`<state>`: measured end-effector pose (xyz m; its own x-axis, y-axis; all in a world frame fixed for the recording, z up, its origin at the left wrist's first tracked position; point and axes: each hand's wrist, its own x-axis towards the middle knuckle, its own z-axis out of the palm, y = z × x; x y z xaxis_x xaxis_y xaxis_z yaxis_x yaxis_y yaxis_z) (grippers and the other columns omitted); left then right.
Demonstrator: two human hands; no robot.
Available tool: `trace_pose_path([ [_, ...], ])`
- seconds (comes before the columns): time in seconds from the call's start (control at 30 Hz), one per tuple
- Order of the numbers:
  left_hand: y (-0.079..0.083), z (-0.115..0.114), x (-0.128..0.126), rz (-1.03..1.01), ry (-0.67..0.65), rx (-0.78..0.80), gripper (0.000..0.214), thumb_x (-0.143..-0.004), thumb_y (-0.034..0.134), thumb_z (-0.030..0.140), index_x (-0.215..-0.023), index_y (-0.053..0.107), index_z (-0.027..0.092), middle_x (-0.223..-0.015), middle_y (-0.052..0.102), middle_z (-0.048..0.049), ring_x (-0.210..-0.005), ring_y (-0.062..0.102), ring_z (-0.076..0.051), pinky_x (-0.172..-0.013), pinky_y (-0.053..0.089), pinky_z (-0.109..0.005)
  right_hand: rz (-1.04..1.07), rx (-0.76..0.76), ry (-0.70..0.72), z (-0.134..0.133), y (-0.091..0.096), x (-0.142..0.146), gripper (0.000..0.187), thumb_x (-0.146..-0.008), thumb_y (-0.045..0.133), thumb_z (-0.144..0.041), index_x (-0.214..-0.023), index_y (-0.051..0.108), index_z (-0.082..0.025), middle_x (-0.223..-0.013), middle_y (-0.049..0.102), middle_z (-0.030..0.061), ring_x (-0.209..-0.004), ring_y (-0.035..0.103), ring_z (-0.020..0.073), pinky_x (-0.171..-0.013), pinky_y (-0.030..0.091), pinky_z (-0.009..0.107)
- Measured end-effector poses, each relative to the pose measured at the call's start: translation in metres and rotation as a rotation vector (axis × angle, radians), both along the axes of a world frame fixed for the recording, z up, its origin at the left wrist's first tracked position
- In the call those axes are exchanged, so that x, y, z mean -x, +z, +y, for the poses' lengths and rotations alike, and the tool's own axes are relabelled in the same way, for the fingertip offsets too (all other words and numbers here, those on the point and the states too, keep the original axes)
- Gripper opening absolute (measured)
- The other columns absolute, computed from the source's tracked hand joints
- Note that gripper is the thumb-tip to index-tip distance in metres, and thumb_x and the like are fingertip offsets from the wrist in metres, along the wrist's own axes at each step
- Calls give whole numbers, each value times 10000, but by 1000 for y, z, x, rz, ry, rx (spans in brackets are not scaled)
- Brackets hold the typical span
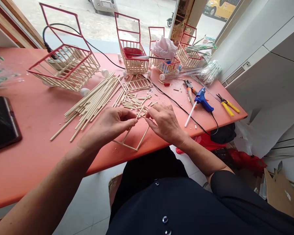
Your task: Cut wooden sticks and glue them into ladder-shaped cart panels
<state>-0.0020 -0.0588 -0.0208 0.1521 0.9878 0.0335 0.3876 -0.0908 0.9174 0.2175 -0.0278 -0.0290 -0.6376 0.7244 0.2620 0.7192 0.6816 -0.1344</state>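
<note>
Between my hands is a frame of thin wooden sticks [129,147], its near corner close to the table's front edge. My left hand [112,122] pinches a stick of this frame between thumb and fingers. On the other side, my right hand [163,122] has its fingertips closed at the frame's far end; the exact piece under them is partly hidden. Just beyond lie short cut sticks [132,101] in a loose heap. A slatted stick panel [138,85] rests behind them. Long wooden sticks [93,104] form a pile beside my left hand.
Several small stick carts with red trim [68,67] stand along the back. At right lie a blue glue gun [203,99] with its black cord, orange-handled pliers [189,91] and yellow-handled pliers [227,106]. A dark phone [2,124] is at far left.
</note>
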Motion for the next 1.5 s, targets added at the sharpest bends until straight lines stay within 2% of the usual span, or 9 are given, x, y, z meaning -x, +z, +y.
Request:
trace_pose_path([
  [0.5,0,-1,-1,26,10,16,295,-785,769,479,-666,765,209,-636,651,-35,-622,544,-168,-561,370,-292,-15,15,-27,-1,-2,4,187,-1141,600,-283,-1090,742,-172,-1162,783,143,-1118,640,305,-965,332,426],
  [0.6,4,-1,-1,1,-3,102,277,-757,789,466,-679,759,202,-640,642,-24,-607,548,-156,-553,390,-280,84,37,-30,0,2,-3,190,-1134,633,-327,-1079,740,-180,-1121,787,121,-1085,654,287,-968,348,422],
  [0.7,8,-1,1,-77,14,190,268,-718,816,461,-724,774,196,-641,636,-14,-582,537,-144,-537,396,-273,324,75,-42,6,1,-18,246,-1142,605,-368,-1025,721,-185,-1041,774,87,-997,661,238,-959,399,396],
  [0.77,12,-2,2,-114,44,223,258,-701,825,436,-756,792,186,-634,632,-8,-571,517,-132,-529,383,-268,510,186,-59,13,-4,-30,328,-1142,578,-457,-1020,709,-183,-1018,768,75,-936,657,206,-902,449,360],
  [0.83,13,-3,2,-140,69,238,237,-696,825,398,-768,805,173,-604,612,4,-561,488,-119,-527,365,-264,651,378,-77,18,-12,-38,447,-1116,569,-595,-1055,709,-175,-1015,770,70,-895,659,186,-834,484,329],
  [0.93,12,-5,3,-181,91,227,194,-704,827,348,-754,813,161,-563,586,12,-553,471,-111,-531,351,-264,740,630,-90,21,-21,-42,582,-1051,595,-728,-1101,721,-162,-993,765,65,-869,667,171,-791,510,303],
  [1.17,6,-4,2,-358,167,151,196,-715,921,332,-784,851,162,-637,674,-33,-542,495,-112,-525,350,-278,897,1006,-20,18,-24,-30,600,-925,789,-700,-1130,718,-140,-981,729,60,-650,565,101,-533,438,246],
  [1.33,6,-6,-2,-474,247,90,210,-659,949,317,-729,823,164,-567,626,-13,-539,507,-111,-537,376,-262,977,1097,43,10,-22,-15,459,-910,842,-563,-1099,743,-156,-922,721,30,-693,566,106,-558,427,230],
  [1.5,-1,-10,-5,-501,256,46,188,-730,934,320,-797,837,173,-624,668,-9,-566,542,-110,-574,412,-257,1047,998,84,2,-18,-2,473,-867,878,-611,-944,761,-159,-812,667,-4,-747,593,117,-680,455,256],
])
